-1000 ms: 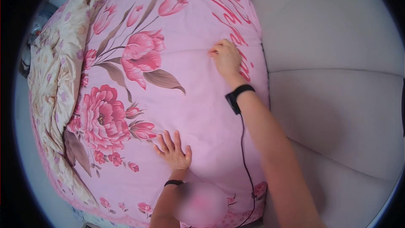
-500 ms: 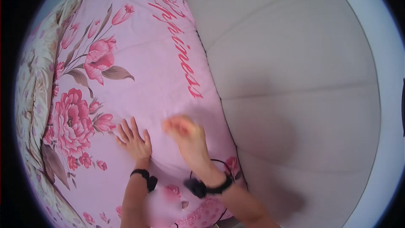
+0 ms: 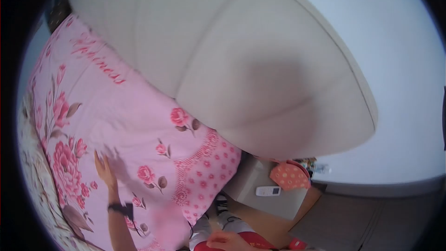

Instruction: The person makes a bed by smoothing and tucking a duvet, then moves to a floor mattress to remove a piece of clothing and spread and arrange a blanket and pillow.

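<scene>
A pink flowered bed sheet (image 3: pixel 139 135) with red lettering covers the mattress beside the padded beige headboard (image 3: pixel 218 32). My left hand (image 3: pixel 106 169) is over the sheet with its fingers stretched out and holds nothing; a black band circles that wrist. My right hand (image 3: pixel 223 240) is low at the bottom edge, in front of my legs and off the sheet. Motion blurs its fingers, so I cannot make out how they are placed.
A folded cream quilt with a floral pattern (image 3: pixel 35 158) lies along the left side. Beside the bed, a nightstand (image 3: pixel 246 181) carries a white remote control (image 3: pixel 268 191) and an orange patterned cloth item (image 3: pixel 290 175). A grey cabinet-like surface (image 3: pixel 353 218) is at lower right.
The view has swung right, bringing the nightstand and my legs into sight. My right hand has moved off the bed sheet towards my body; my left hand stays over the sheet.
</scene>
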Motion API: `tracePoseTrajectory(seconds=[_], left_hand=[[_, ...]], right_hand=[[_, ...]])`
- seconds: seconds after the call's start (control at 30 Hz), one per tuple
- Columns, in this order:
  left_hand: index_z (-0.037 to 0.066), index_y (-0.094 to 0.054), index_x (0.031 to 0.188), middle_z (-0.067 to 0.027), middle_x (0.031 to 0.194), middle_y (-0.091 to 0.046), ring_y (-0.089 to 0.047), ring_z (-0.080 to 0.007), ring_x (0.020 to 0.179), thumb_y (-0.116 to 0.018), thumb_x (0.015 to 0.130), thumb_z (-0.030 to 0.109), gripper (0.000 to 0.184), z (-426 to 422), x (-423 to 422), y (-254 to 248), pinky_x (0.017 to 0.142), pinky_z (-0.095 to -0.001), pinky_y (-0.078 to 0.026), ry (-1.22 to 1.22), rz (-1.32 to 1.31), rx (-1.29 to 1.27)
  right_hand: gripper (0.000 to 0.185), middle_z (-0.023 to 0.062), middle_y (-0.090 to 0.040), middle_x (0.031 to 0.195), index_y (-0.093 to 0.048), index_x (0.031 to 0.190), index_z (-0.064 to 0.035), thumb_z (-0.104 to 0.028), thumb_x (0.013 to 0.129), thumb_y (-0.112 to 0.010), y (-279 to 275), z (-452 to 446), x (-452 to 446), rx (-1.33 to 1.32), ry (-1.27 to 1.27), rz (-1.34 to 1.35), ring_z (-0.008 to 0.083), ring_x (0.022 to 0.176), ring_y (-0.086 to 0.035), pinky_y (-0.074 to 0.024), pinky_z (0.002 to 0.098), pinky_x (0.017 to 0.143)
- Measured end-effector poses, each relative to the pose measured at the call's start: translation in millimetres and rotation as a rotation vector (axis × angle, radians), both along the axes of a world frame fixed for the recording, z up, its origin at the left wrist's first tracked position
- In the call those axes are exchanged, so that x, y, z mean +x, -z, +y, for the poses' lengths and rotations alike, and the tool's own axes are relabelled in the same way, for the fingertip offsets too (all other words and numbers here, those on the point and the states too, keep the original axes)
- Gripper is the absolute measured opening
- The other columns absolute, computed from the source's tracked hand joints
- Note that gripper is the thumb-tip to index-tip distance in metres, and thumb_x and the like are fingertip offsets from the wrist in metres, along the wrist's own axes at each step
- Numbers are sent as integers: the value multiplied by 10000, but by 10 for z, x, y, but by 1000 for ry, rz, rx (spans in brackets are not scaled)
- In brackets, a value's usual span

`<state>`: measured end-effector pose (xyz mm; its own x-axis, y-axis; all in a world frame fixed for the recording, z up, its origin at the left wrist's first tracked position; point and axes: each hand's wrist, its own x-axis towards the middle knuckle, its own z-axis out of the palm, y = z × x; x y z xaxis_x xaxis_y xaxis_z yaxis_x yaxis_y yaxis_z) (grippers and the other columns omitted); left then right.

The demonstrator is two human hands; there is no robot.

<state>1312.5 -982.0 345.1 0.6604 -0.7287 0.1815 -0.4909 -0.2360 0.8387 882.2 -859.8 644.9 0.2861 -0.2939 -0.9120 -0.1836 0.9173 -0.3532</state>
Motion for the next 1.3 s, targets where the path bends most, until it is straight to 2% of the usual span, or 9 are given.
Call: tracePoseTrajectory(seconds=[0.17, 0.2, 0.33, 0.4, 0.53, 0.77, 0.83, 0.97, 1.3], left_hand=[[-60, -427, 1381, -231, 1407, -453, -417, -338, 1314, -543, 985, 310, 554, 1526, -1649, -453, 1107, -417, -302, -90, 322, 22], [-57, -443, 1369, -232, 1388, -470, -436, -334, 1290, -567, 973, 299, 547, 1869, -1910, -503, 1089, -417, -322, -2, -158, 245], [-44, -483, 1333, -226, 1319, -524, -482, -324, 1221, -553, 972, 281, 491, 3105, -2966, -138, 1066, -413, -346, -84, 133, 474], [-38, -534, 1254, -206, 1225, -576, -555, -304, 1098, -559, 961, 293, 443, 3946, -3095, 542, 991, -418, -415, 99, 376, 575], [14, -609, 1102, -134, 1026, -642, -640, -220, 912, -605, 928, 290, 326, 4119, -4386, -221, 822, -379, -523, -45, 1464, 1002], [42, -579, 1150, -136, 892, -661, -661, -263, 842, -568, 947, 286, 317, 4930, -5339, 43, 775, -361, -549, 268, 1039, 1072], [38, -573, 1143, -138, 888, -661, -665, -263, 840, -564, 951, 258, 292, 5465, -5153, 266, 766, -363, -556, 381, 1003, 1008], [25, -547, 1114, -142, 862, -653, -669, -271, 797, -544, 958, 204, 237, 5367, -5524, -59, 711, -358, -571, -52, 1062, 1181], [15, -553, 1069, -136, 804, -622, -660, -244, 673, -595, 934, 235, 262, 5415, -5876, -78, 576, -331, -551, -20, 969, 1227]], right_hand=[[184, 32, -688, 938, -686, 996, -12, -159, 886, -697, 724, 979, -1348, -259, 62, 31, 86, 886, -611, -484, 231, 821], [173, 22, -683, 964, -687, 1000, -16, -154, 895, -682, 742, 1060, -1674, -237, 56, 99, 86, 918, -603, -475, 237, 842], [161, 9, -683, 977, -697, 997, -38, -163, 900, -667, 1044, 1743, -3271, -209, 150, 292, 92, 940, -601, -468, 259, 879], [170, 24, -683, 986, -695, 1010, -47, -169, 894, -666, 1199, 1981, -4101, -171, 162, 325, 102, 937, -606, -475, 273, 881], [162, 32, -681, 958, -689, 999, -41, -148, 880, -660, 2510, 2931, -5799, -215, 364, 360, 110, 912, -614, -502, 287, 826], [116, 74, -696, 817, -678, 871, -7, -90, 876, -598, 4213, 2523, -7123, -470, 503, 559, 186, 782, -650, -515, 313, 705], [178, 157, -709, 882, -690, 916, 1, -115, 875, -561, 4221, 2131, -7193, -382, -241, 826, 292, 836, -680, -531, 369, 732], [148, 140, -699, 852, -736, 830, -113, -224, 775, -654, 4794, 2013, -7331, -371, -387, 1150, 335, 813, -671, -534, 438, 706], [71, 134, -705, 829, -715, 831, -48, -75, 790, -663, 4478, 2122, -7588, -451, -175, 664, 261, 780, -666, -515, 352, 722]])
